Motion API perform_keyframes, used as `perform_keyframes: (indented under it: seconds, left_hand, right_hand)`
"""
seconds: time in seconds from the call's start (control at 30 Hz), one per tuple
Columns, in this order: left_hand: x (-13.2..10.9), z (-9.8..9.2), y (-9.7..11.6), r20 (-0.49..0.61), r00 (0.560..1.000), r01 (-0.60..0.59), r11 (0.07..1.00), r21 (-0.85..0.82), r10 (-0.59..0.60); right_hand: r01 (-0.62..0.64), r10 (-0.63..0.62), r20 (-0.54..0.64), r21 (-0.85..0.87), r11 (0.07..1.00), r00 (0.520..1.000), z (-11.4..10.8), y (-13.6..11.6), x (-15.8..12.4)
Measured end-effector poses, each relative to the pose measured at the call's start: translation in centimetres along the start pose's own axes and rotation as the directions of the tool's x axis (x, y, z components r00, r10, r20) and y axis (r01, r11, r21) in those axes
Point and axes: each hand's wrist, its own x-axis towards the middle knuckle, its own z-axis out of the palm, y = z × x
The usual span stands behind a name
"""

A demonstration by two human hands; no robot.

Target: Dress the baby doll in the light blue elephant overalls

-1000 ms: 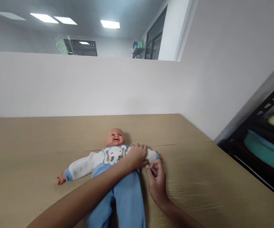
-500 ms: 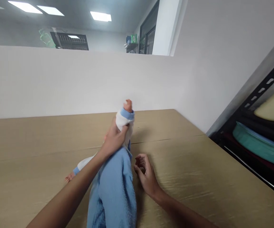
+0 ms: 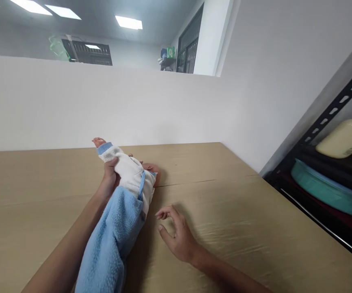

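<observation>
A baby doll (image 3: pixel 127 171) in a white top and fuzzy blue overalls (image 3: pixel 109 236) lies on its side on the wooden table, its head (image 3: pixel 153 173) turned to the far right. My left hand (image 3: pixel 110 175) is wrapped round the doll's sleeved upper arm and side; part of its fingers is hidden behind the doll. One small doll hand (image 3: pixel 98 141) sticks up at the far left. Just right of the doll, apart from it, my right hand (image 3: pixel 176 234) hovers low over the table with fingers curved and spread, holding nothing.
The wooden table top (image 3: pixel 224 203) meets a white wall (image 3: pixel 72 106) at the back, with a window opening above. At right, a black metal rack (image 3: pixel 325 120) carries a cream plastic bottle (image 3: pixel 343 140) and a teal basin (image 3: pixel 325 189).
The doll has been rolled over by my left hand, its raised arm swinging leftward and its head coming into view at right. My right hand has opened and shifted slightly left.
</observation>
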Motion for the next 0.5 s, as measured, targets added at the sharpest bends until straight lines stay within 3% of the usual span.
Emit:
perform_keyframes:
  seconds: [0.23,0.5]
  left_hand:
    - [1.2,-2.5,0.0,0.060,0.997,-0.045,0.999,0.010,0.044]
    - [2.5,-3.6,0.6,0.030,0.989,-0.147,0.989,0.014,0.147]
  right_hand:
    - [-0.015,0.015,-0.024,0.015,1.000,1.000,3.1,-4.0,2.9]
    - [-0.120,0.132,-0.089,0.129,0.984,0.987,5.9,-4.1,4.0]
